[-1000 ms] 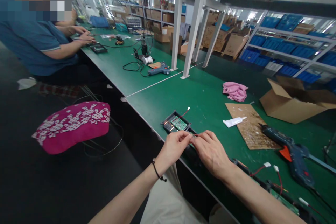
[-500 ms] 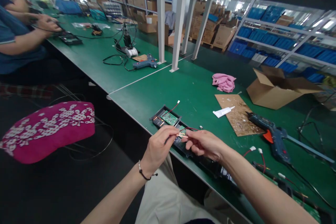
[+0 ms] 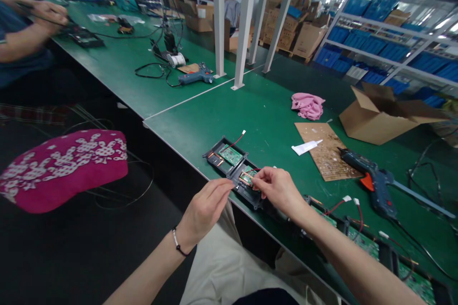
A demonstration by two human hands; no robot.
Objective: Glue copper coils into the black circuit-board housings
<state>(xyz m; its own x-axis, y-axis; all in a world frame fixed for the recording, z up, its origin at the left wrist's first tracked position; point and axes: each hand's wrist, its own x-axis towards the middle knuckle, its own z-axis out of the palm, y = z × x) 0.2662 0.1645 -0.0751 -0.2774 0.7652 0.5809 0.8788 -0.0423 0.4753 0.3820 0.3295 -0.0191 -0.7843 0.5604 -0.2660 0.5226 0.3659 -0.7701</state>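
My right hand [image 3: 281, 191] reaches into an open black plastic housing [image 3: 255, 200], its thumb and forefinger pinched at the right end of a small copper-edged part [image 3: 246, 178]. This part lies beside a green circuit board, partly covered by my fingers. At the near left edge of that housing is my left hand [image 3: 209, 206], fingertips pressed together; whatever they hold is too small to make out. Adjoining on the left, another black housing [image 3: 223, 139] contains a green circuit board [image 3: 231, 155] with a red lead ending in a white connector [image 3: 244, 132].
More housings with green boards [image 3: 365, 244] line the table edge at right, partly under my forearm. A glue gun [image 3: 375, 186], stained brown board [image 3: 324, 152], white tube [image 3: 307, 147], pink cloth [image 3: 307, 106] and open carton [image 3: 386, 114] lie beyond. A co-worker [image 3: 21, 43] sits at far left.
My hands have moved apart: the left went down and left, the right stays over the housing. The small part held up between both hands is now down in the housing at my right fingertips.
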